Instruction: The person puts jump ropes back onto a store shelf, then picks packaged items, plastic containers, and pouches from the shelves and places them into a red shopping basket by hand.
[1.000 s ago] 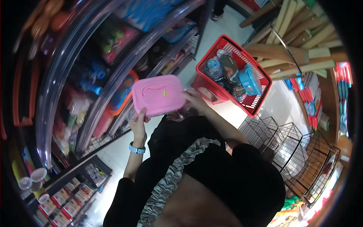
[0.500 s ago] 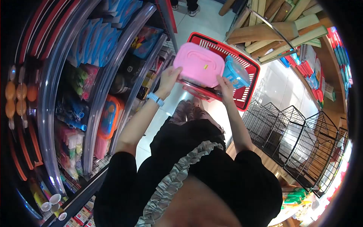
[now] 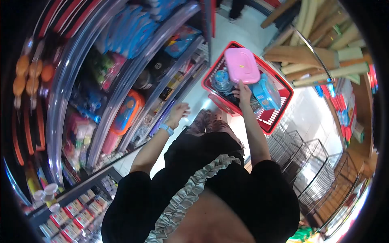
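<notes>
My right hand (image 3: 243, 93) grips the near edge of a pink lidded plastic box (image 3: 242, 67), its thumb and fingers closed on it. The box lies over the far side of a red shopping basket (image 3: 265, 128). Beside my right hand, a blue lidded container (image 3: 267, 95) rests in the basket. On the basket's other side sits a clear jar with a blue lid (image 3: 221, 79). My left hand (image 3: 178, 114) is off to the left in the air, holding nothing, with its fingers loosely apart.
Store shelves (image 3: 121, 101) packed with packaged goods run along my left. On the right, wooden handles (image 3: 312, 56) stick out of a wire holder, with black wire racks (image 3: 312, 162) nearer me. Another person's foot (image 3: 234, 19) stands on the floor beyond the basket.
My left hand has let go of the pink box and drawn back toward me. The box is now lower in the basket, with only my right hand on it, and the jar has come into view.
</notes>
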### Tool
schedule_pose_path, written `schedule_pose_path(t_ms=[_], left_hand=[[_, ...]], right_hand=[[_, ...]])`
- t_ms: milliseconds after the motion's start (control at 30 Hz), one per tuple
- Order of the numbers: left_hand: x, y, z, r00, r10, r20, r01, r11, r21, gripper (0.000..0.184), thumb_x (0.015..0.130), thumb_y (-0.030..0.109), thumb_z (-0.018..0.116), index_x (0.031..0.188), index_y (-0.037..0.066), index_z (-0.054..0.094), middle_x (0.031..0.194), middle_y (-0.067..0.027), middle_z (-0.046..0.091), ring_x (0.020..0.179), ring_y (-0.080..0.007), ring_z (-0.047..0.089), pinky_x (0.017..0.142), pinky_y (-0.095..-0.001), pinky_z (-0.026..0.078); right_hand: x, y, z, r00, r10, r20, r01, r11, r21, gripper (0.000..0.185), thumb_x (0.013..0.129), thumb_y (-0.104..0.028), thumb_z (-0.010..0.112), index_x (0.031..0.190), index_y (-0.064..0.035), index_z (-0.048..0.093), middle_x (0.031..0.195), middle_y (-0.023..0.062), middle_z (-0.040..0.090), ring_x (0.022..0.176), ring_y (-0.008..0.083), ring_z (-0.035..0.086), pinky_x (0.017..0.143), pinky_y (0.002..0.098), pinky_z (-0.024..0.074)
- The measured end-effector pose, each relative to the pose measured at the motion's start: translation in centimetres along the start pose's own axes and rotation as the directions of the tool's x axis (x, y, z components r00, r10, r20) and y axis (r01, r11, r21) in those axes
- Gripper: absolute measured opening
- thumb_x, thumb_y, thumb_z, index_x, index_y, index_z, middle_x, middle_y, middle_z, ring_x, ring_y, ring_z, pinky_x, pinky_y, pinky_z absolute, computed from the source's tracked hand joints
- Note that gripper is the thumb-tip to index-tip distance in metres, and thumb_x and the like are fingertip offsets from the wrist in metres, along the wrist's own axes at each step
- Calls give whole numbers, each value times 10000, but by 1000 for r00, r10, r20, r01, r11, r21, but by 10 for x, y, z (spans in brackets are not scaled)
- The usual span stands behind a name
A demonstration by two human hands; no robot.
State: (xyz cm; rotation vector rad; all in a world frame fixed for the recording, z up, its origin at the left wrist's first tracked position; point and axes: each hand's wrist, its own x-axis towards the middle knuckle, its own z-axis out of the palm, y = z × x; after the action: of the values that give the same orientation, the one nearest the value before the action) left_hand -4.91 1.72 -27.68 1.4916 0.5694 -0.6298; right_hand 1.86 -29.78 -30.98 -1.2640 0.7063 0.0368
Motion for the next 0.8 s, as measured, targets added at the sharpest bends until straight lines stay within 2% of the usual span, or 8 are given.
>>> schedule_pose_path(t_ms=[100, 167, 233, 433, 500, 533, 700, 800], left_hand=[[-37, -40, -53, 976, -77, -204, 48, 988, -144, 207, 865, 166, 518, 1024, 41, 561, 922, -71, 615, 751, -154, 609, 621, -273, 479], [-65, -72, -85, 932, -128, -339, 41, 967, -252, 214, 858, 163, 517, 1022, 33, 558, 927, -89, 615, 740, -167, 612, 603, -282, 483], [-96, -89, -110, 889, -176, -422, 10, 931, -366, 232, 859, 208, 521, 1022, 47, 556, 929, -76, 614, 775, -167, 605, 644, -290, 482], [-149, -146, -206, 745, -252, -618, -335, 659, -673, 297, 841, 298, 563, 1016, 58, 556, 911, -76, 614, 760, -198, 606, 642, -305, 485], [-159, -151, -232, 735, -259, -627, -453, 500, -738, 351, 833, 380, 591, 1001, 74, 549, 922, -71, 602, 751, -191, 597, 638, -296, 481], [-163, -157, -249, 753, -177, -634, -507, 457, -731, 395, 825, 420, 597, 1005, 73, 540, 935, -83, 594, 771, -188, 590, 643, -300, 481], [-170, -152, -304, 706, -233, -669, -560, 395, -728, 408, 828, 417, 601, 1023, 68, 518, 952, -73, 570, 786, -178, 603, 638, -294, 507], [-161, -163, -331, 705, -240, -667, -576, 355, -736, 380, 833, 404, 598, 1010, 74, 536, 940, -68, 589, 783, -167, 607, 618, -284, 505]], right_hand=[[-5, 19, 2, 999, -22, 46, 22, 1000, 7, 376, 836, -401, 596, 861, -26, 584, 692, 51, 606, 515, 94, 562, 422, 192, 425], [-22, 18, 15, 996, -79, 43, 82, 995, -64, 326, 881, -310, 558, 801, 6, 585, 628, 62, 585, 483, 87, 518, 435, 208, 408], [-36, 27, 26, 970, -187, 156, 206, 972, -113, 293, 889, -266, 538, 784, 4, 579, 632, 65, 589, 494, 99, 526, 450, 219, 419], [-97, 49, 116, 861, -95, 500, 251, 934, -254, 224, 879, -214, 550, 803, -6, 584, 666, 62, 606, 521, 101, 549, 469, 215, 428], [-113, 58, 142, 756, -28, 654, 305, 899, -314, 197, 882, -205, 532, 839, -20, 585, 713, 58, 616, 557, 99, 560, 500, 208, 436], [-126, 61, 160, 698, 9, 716, 336, 879, -339, 186, 883, -200, 523, 856, -27, 585, 736, 56, 620, 575, 99, 566, 515, 204, 440], [-196, 70, 244, 434, 334, 837, 302, 821, -485, 172, 870, -191, 548, 916, -32, 594, 791, 27, 612, 636, 76, 547, 568, 202, 421], [-229, 92, 283, 283, 400, 872, 399, 777, -487, 184, 868, -196, 555, 948, -35, 596, 796, 20, 606, 645, 72, 543, 574, 198, 419]])
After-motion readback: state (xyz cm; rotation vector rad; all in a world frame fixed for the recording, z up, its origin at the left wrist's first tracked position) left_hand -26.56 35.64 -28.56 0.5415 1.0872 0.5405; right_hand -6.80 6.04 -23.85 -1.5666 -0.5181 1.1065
